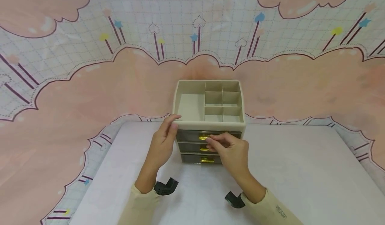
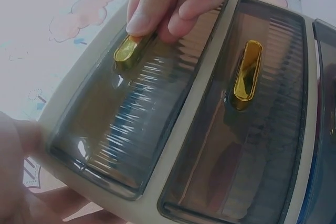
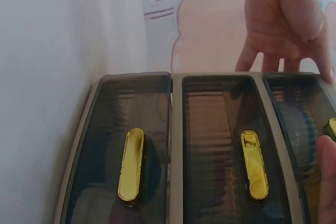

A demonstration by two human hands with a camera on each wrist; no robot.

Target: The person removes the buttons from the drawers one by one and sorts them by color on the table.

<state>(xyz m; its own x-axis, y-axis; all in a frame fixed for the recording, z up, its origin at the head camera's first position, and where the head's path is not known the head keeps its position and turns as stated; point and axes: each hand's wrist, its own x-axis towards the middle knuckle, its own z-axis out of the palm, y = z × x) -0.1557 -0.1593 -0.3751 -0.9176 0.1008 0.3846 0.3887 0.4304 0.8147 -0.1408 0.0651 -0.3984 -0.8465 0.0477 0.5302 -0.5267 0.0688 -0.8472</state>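
A cream desktop drawer organizer (image 1: 210,126) stands upright, its three smoky, see-through drawers facing me. At its front left corner my left hand (image 1: 162,143) holds the side, the index finger over the top edge and the thumb near the front. My right hand (image 1: 233,150) pinches the gold handle (image 2: 126,53) of the top drawer (image 1: 187,136) between thumb and fingers. That drawer sits flush in the frame. Below it are the middle drawer (image 2: 231,150) and the bottom drawer (image 1: 189,159), both closed, each with a gold handle.
The organizer's top has one large compartment (image 1: 190,106) at left and several small ones (image 1: 213,99) at right. It stands on a white table (image 1: 300,171) before a patterned cloth backdrop (image 1: 300,81). Black wrist pieces (image 1: 166,187) sit at both cuffs.
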